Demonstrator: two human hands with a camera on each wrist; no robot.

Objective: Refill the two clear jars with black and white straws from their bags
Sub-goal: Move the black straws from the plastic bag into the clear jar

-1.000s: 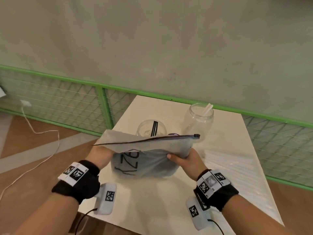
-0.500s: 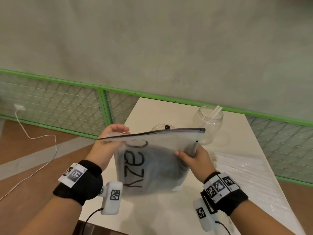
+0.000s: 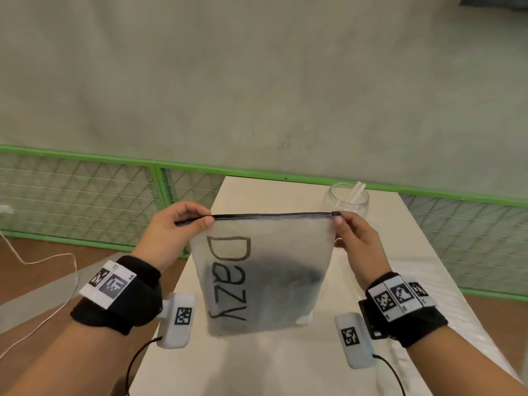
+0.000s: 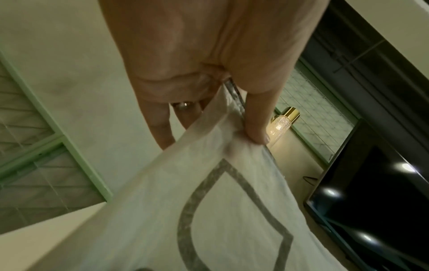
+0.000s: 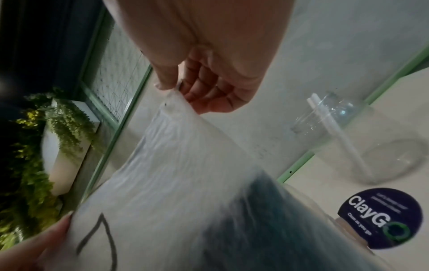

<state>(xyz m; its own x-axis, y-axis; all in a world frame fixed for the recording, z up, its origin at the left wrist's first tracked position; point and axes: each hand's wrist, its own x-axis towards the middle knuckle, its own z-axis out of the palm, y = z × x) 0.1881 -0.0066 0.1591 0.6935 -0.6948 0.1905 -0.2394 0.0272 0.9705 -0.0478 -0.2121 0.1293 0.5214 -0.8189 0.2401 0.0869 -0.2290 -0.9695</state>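
Note:
A frosted zip bag [image 3: 263, 272] with dark letters hangs upright over the white table [image 3: 257, 190], a dark mass of black straws showing through its lower half. My left hand [image 3: 183, 224] pinches the bag's top left corner [image 4: 234, 132] by the black zip strip. My right hand [image 3: 347, 230] pinches the top right corner [image 5: 171, 91] at the zip slider. A clear jar [image 3: 347, 200] with white straws [image 5: 334, 128] stands behind the right corner. The second jar is hidden behind the bag.
A clear bag of white straws [image 3: 405, 281] lies on the table at the right. A dark round sticker [image 5: 378, 218] sits on the table near the jar. A green mesh fence [image 3: 85, 201] runs behind the table's far edge.
The bag has been lifted and turned upright to face me. My right hand moved from the bag's side up to the zip slider corner. The left hand keeps its corner.

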